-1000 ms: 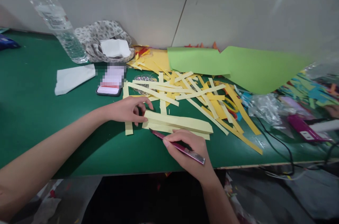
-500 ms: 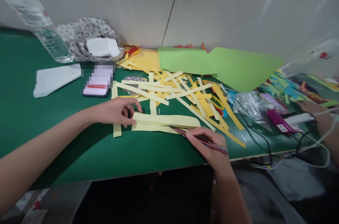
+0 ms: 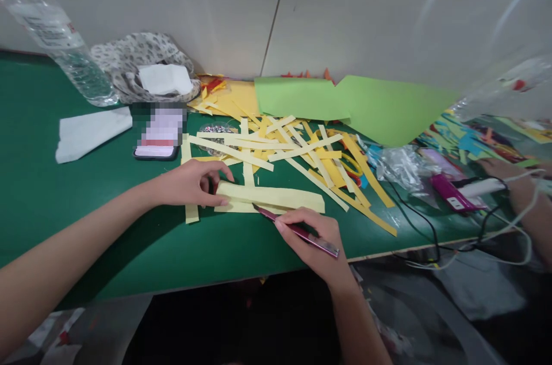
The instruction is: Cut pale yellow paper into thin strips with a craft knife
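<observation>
A folded pale yellow paper piece (image 3: 276,197) lies on the green table (image 3: 86,204). My left hand (image 3: 192,182) pinches and presses down its left end, fingers closed on the paper. My right hand (image 3: 313,241) grips a maroon craft knife (image 3: 297,231) like a pen. The blade tip touches the paper's lower edge near its middle. Behind the piece lies a heap of cut yellow strips (image 3: 293,149), pale and darker ones crossing each other.
A phone (image 3: 158,134), a white tissue (image 3: 90,132), a water bottle (image 3: 60,37) and a patterned cloth pouch (image 3: 142,63) sit at the left back. Green paper sheets (image 3: 371,103) lean on the wall. Crumpled plastic (image 3: 399,164), a purple device (image 3: 451,195), cables and another person's hand (image 3: 511,178) are at right.
The knife tip has slid left along the paper's lower edge since half a second ago. My left hand keeps holding the paper's left end. The view shifted slightly.
</observation>
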A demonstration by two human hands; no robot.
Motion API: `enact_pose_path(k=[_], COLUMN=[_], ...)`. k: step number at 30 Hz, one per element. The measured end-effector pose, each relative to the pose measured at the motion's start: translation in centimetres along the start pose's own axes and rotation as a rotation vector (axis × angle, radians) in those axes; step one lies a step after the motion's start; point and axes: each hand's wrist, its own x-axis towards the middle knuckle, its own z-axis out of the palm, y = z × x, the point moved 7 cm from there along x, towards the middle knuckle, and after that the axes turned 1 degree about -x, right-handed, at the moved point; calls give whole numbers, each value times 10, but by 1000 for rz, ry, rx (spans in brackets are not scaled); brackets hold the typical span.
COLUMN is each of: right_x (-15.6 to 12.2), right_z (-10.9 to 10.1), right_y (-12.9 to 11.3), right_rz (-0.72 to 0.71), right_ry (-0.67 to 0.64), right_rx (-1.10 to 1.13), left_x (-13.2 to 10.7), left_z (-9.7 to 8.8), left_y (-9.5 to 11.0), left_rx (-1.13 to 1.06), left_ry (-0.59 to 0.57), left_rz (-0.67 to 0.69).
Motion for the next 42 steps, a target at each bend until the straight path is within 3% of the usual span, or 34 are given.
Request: enact_pose_path(k=[5, 8, 30, 42], right_x=[-2, -2, 0, 0], right_z=[-1, 0, 3, -1], right_y=[-4, -5, 1, 5], right_rz=[-51, -61, 9, 61], right_ry=[-13, -8, -56, 16], right_rx=[10, 18, 13, -20], left_x=[0, 0, 2, 4], left_z=[2, 3, 3, 4], left_y=[11, 11, 9, 6], left_rx=[260, 291, 276, 262], left_ry=[212, 257, 213, 195], left_rz=[96, 84, 24, 43])
